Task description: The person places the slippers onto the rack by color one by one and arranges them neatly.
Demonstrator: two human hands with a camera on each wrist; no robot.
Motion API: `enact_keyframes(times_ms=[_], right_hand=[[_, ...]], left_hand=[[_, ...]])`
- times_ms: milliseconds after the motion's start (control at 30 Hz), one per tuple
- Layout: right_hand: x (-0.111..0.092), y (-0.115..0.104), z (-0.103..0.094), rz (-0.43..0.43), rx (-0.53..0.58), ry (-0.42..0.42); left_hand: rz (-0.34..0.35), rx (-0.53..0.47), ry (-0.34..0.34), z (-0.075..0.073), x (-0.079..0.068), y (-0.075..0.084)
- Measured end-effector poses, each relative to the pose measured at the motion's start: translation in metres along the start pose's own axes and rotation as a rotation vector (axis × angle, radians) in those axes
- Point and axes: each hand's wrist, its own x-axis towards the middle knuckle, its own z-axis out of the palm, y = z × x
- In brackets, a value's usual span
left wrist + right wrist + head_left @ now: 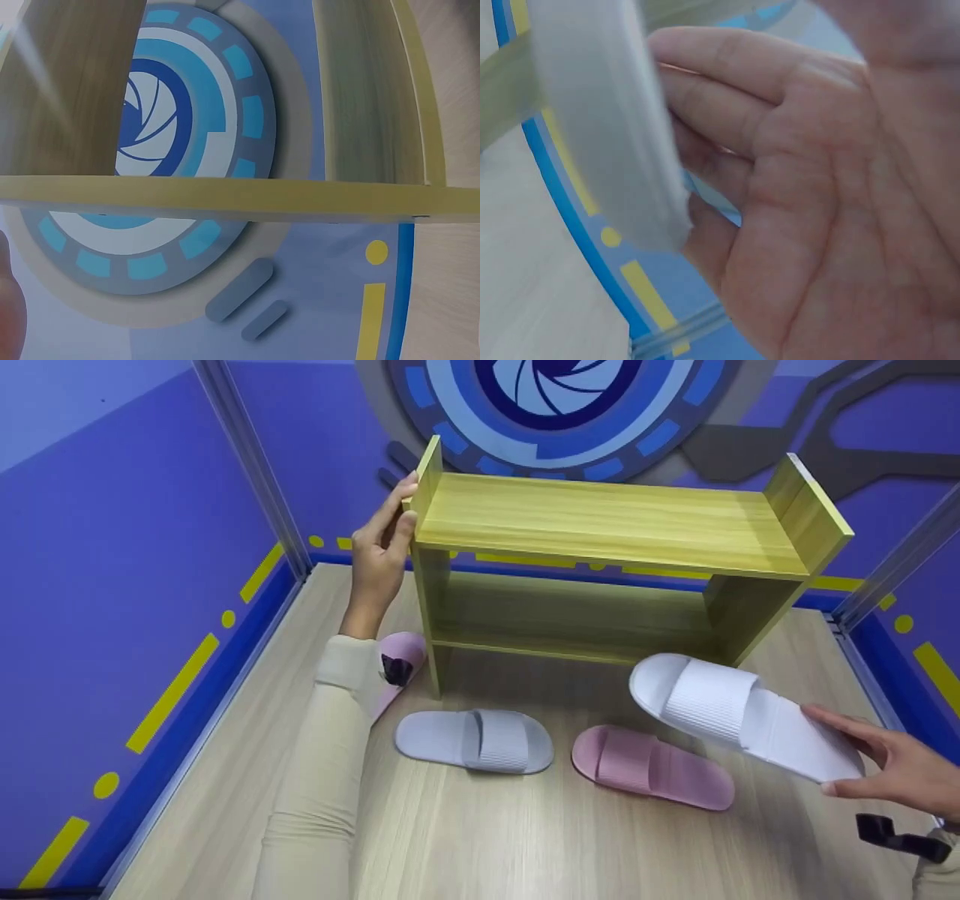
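Note:
My right hand (911, 769) grips a white slipper (712, 701) by its heel end, thumb on the near edge and fingers on the far one. The slipper is held up in front of the shelf's right side, toe pointing left. In the right wrist view the palm shows, with the blurred slipper (611, 127) at the fingers. My left hand (379, 559) holds the left side panel of a yellow wooden shelf (600, 521), thumb by its front edge. Below lie a pink slipper (690, 776) and another white slipper (435, 735).
Another pink slipper (401, 649) lies left of the shelf, partly hidden by the left sleeve (315, 787). The shelf stands on a light wood-grain surface (487, 840), close to a blue patterned back wall (315, 457). Side walls rise left and right.

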Motion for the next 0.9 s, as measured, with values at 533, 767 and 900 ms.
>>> enact_keyframes(times_ms=[533, 767, 900], right_hand=[[0.008, -0.042, -0.006, -0.329, -0.027, 0.164], [0.011, -0.063, -0.01, -0.417, -0.003, 0.168], [0.011, -0.076, -0.011, -0.477, 0.014, 0.175]], left_hand=[[0.01, 0.005, -0.007, -0.005, 0.003, -0.021], [0.017, 0.001, -0.006, -0.005, 0.003, -0.02], [0.01, 0.012, -0.007, -0.005, 0.003, -0.02]])
